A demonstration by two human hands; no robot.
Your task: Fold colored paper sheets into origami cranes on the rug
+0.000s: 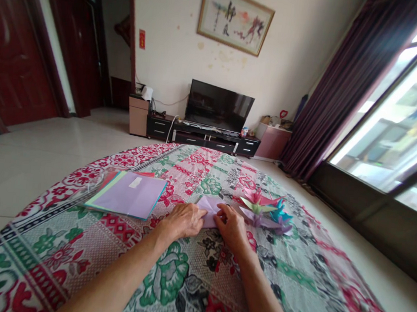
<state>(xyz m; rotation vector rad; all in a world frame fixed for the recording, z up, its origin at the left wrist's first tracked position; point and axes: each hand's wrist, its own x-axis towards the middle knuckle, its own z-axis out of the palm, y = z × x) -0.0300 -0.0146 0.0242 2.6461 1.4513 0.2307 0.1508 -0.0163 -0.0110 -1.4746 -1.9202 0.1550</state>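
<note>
A lilac sheet of origami paper (pixel 210 205), folded smaller, lies on the cloth-covered table between my hands. My left hand (pixel 186 219) is closed at its left edge, fingers curled and pressing on the paper. At the right edge my right hand (pixel 231 225) has bent fingers and thumb gripping the sheet; the exact fingertip contact is partly hidden. To the right rest several folded paper cranes (pixel 258 208) in pink, pale green, blue and lilac. Left of my hands lies a stack of coloured paper (pixel 125 199), lilac on top, with a small white scrap on it.
The round table has a flowered red, green and black tablecloth (pixel 166 275). Beyond it, a television (pixel 219 106) stands on a low black cabinet (pixel 191 138). A purple curtain (pixel 345 81) and a large window (pixel 401 126) are on the right; dark red doors (pixel 14 51) are on the left.
</note>
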